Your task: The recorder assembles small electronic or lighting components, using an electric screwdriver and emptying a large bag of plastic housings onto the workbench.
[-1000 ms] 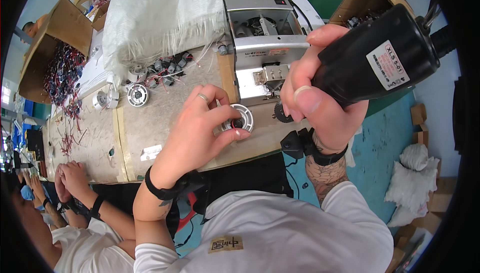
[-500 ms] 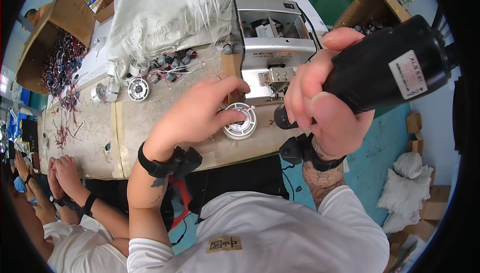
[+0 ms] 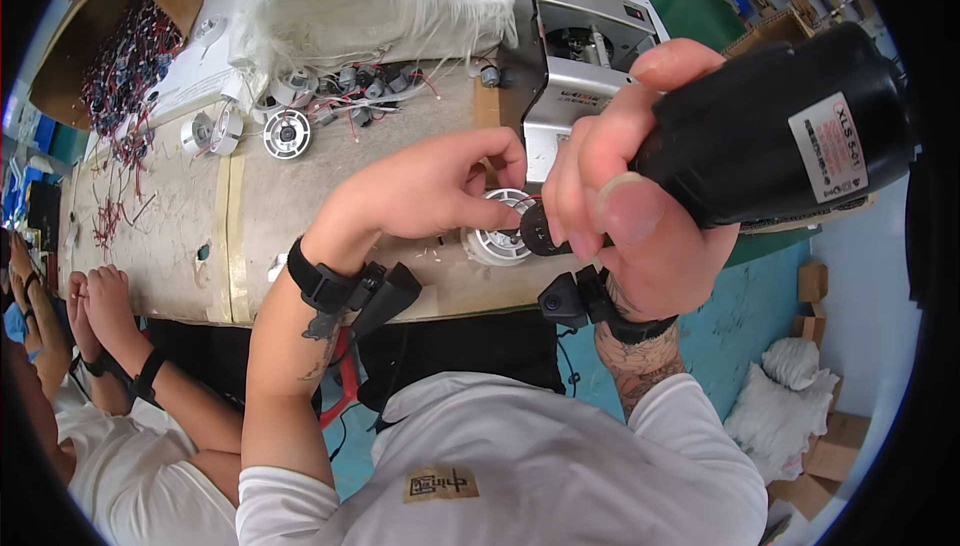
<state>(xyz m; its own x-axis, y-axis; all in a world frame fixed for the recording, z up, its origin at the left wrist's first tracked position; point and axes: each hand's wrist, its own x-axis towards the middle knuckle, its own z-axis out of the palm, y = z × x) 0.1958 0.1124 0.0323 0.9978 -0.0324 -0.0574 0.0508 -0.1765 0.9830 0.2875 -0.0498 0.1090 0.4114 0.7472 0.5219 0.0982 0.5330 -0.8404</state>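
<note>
Right hand [image 3: 640, 186] wrapped around the black power tool [image 3: 770, 136], its dark nose right at the white round part [image 3: 497, 244] on the desk [image 3: 330, 196]! Left hand [image 3: 430, 186] has its thumb over that part, fingers curled apart from it; I can't tell whether they grip. Just beyond, a silver machine [image 3: 580, 83]; farther left, grey wired cylinders [image 3: 375, 89] and another round part [image 3: 287, 135].

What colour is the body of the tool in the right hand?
The tool body is black, with a white label; the head view shows it best.
</note>
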